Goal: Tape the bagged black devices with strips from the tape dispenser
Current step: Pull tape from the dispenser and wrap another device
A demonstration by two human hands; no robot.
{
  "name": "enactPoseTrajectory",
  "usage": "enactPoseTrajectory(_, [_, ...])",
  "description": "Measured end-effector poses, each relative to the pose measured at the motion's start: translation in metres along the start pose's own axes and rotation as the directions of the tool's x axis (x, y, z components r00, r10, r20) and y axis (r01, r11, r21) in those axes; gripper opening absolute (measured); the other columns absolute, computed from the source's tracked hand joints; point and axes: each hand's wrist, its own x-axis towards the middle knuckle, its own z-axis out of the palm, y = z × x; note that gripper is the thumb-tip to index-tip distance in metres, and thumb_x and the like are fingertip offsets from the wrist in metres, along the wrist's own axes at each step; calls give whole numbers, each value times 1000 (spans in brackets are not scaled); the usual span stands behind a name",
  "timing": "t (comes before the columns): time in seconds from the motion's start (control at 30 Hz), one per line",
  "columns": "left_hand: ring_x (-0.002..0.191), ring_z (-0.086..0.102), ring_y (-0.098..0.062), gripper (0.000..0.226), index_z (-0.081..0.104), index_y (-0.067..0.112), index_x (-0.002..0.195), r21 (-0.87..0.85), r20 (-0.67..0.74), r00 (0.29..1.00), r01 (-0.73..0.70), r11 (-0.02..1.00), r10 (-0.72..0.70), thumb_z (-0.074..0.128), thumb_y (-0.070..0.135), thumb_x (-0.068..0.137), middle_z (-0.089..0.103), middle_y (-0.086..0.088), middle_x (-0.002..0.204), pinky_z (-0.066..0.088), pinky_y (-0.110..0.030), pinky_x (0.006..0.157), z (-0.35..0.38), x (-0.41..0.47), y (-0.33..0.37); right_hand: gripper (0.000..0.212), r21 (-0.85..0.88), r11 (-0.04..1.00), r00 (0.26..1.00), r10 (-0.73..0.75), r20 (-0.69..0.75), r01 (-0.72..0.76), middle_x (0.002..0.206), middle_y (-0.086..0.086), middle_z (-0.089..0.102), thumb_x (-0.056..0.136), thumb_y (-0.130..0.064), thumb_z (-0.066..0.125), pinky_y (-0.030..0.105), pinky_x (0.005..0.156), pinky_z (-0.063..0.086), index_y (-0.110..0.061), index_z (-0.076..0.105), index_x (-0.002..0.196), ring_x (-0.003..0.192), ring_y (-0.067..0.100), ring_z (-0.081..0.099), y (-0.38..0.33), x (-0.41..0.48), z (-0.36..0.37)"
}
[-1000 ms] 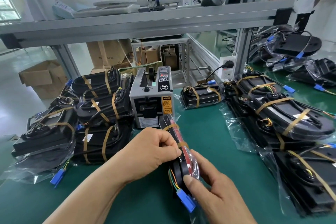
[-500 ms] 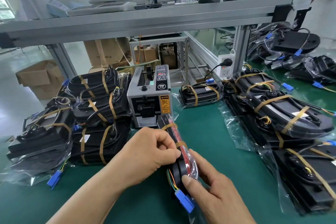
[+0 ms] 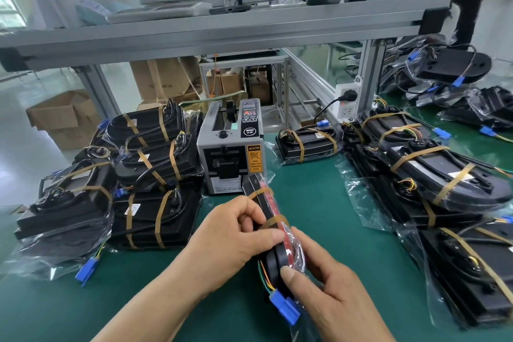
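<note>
Held device [image 3: 254,187]: black, in a clear bag, turned on edge, lengthwise away from the person, at centre foreground over the green tabletop [image 3: 311,203]. Its far end sits just in front of the tape dispenser [image 3: 231,153]; contact with the dispenser cannot be told.

Two brown tape bands [image 3: 262,193] wrap the device, one near the far end and one at mid-length. Wires run from the near end to a blue connector [image 3: 286,307].

Left grip [image 3: 233,241]: closed round the device's left side, fingers curled at the mid-length band, thumb laid across the top edge.

Right grip [image 3: 333,294]: holding the near end, thumb pressed on the round black end, fingers curled round the bag's right side.

Dispenser: grey box, upright, with a yellow caution label on the front.

Left of the dispenser: stack of taped devices [image 3: 155,169], bagged, each with brown bands. One taped device [image 3: 306,143] lies just right of the dispenser. Further right, a row of taped devices [image 3: 444,175] runs toward the near edge. Far right rear: a loose pile of bagged devices [image 3: 449,64]; no bands show on these.

Behind: aluminium frame [image 3: 222,30], a wall socket [image 3: 347,103] with a plug in it, and cardboard boxes [image 3: 61,116] on the floor.
</note>
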Motion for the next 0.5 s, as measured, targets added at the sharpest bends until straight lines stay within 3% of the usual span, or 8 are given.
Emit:
enactPoseTrajectory(0.07, [54, 39, 0, 39, 62, 32, 82, 5, 5, 1000, 8, 1000, -8, 80, 53, 55, 45, 19, 58, 39, -15, 55, 0, -2, 0, 55, -10, 1000, 1000, 0, 8, 1, 132, -24, 60, 90, -12, 69, -1, 77, 44, -42, 54, 134, 95, -19, 63, 0, 0, -1])
enactPoseTrajectory(0.23, [55, 41, -2, 26, 65, 23, 81, -69, -42, 998, 38, 997, -41, 87, 32, 70, 46, 18, 56, 41, -19, 58, 3, -3, 1, 56, -47, 999, 1000, 1, 21, 0, 133, -23, 60, 90, -12, 68, 2, 79, 45, -43, 54, 134, 98, -15, 65, -1, -1, -1])
enactPoseTrajectory(0.37, [60, 45, -4, 38, 65, 34, 86, -112, 49, 998, 43, 993, -38, 84, 42, 54, 52, 17, 69, 48, -18, 64, -1, -11, 1, 54, -92, 995, 998, 31, 56, -26, 122, -26, 67, 89, -14, 69, 5, 80, 48, -45, 54, 131, 96, -11, 67, -2, -1, -5])
enactPoseTrajectory(0.47, [61, 45, -4, 39, 66, 28, 91, -126, 14, 998, 56, 990, -55, 90, 32, 60, 54, 10, 78, 47, -18, 64, -1, -15, -1, 40, -134, 990, 998, 51, 39, -46, 120, -25, 68, 87, -40, 68, 8, 89, 46, -45, 59, 126, 113, -9, 61, -10, 12, -11])
enactPoseTrajectory(0.5, [61, 45, -4, 38, 66, 26, 93, -119, 0, 999, 49, 992, -49, 91, 28, 64, 54, 9, 80, 46, -18, 63, -1, -15, -1, 48, -153, 987, 999, 43, 20, -39, 124, -25, 65, 83, -53, 66, 7, 92, 43, -43, 59, 129, 116, -11, 57, -14, 19, -13])
